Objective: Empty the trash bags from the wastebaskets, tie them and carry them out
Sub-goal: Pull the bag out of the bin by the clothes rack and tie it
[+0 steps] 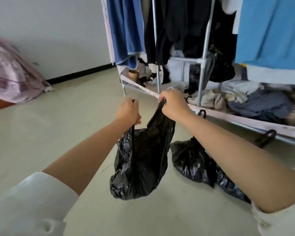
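I see both arms stretched forward over a pale floor (41,133), with white sleeves pushed up above the elbows. The left hand (127,113) has its fingers curled tight around one handle of a black trash bag (140,164), and the right hand (173,105) has its fingers closed around the other handle, so the two handles are pulled apart and up. The bag hangs between the hands, its body bulging at the bottom, and I cannot tell for sure if the bottom touches the floor or hangs just above it. Just beside it, to the right and partly hidden under the right forearm, a second black bag (192,160) lies on the floor (its top looks gathered, but the arm covers that part, so I cannot tell how it is closed). Behind the hands stands a metal clothes rack (203,68) with dark and blue garments hanging on it and a heap of clothes on its low shelf. Far to the left, near the wall, lies a pink bundle of bedding (12,74).
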The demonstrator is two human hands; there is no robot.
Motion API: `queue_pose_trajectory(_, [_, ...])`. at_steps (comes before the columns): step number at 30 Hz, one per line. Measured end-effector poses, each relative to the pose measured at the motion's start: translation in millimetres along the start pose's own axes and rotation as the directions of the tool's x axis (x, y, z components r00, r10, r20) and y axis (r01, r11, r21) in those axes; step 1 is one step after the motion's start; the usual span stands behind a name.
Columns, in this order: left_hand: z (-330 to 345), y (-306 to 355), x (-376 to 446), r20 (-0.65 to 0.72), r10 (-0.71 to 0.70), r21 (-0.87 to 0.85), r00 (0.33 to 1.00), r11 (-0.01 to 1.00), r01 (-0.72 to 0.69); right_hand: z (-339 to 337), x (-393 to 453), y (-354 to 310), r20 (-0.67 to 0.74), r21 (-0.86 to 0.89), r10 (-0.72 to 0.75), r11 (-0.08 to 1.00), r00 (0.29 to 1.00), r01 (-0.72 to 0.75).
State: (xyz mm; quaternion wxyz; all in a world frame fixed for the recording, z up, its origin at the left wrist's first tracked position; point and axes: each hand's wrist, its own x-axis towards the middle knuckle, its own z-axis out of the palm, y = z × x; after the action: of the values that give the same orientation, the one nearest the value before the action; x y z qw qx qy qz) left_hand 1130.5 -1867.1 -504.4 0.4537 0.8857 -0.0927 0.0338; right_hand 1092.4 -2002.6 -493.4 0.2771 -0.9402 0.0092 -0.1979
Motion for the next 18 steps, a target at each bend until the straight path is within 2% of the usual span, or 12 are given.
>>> queue_pose_trajectory(5, [10,-108,13,-0.094,-0.168,-0.037,0.981,0.986,0.165,84,-3,18,0.102,-0.005,0.037,0.999,0.994,-0.037])
queue_pose_trajectory(7, [12,-137,27,-0.131,-0.212,-0.131,0.969,0.972,0.195,100,6,21,0.096,0.041,0.018,0.999,0.995,-0.022])
queue_pose_trajectory(9, [10,-152,42,-0.13,-0.289,-0.307,0.949,0.921,0.239,109,20,22,0.087,0.123,0.007,0.992,0.996,-0.018])
queue_pose_trajectory(11, [4,-159,53,-0.088,-0.337,-0.422,0.937,0.865,0.272,117,33,25,0.134,0.213,0.053,0.974,0.99,-0.081])
queue_pose_trajectory(13, [-6,-163,56,-0.062,-0.33,-0.404,0.942,0.871,0.279,130,39,33,0.264,0.263,0.125,0.944,0.956,-0.197])
queue_pose_trajectory(15, [-16,-170,56,-0.071,-0.326,-0.388,0.943,0.88,0.275,148,40,47,0.404,0.268,0.2,0.907,0.892,-0.325])
queue_pose_trajectory(18, [-30,-181,53,-0.002,-0.351,-0.393,0.936,0.861,0.322,168,44,63,0.493,0.333,0.278,0.815,0.825,-0.474])
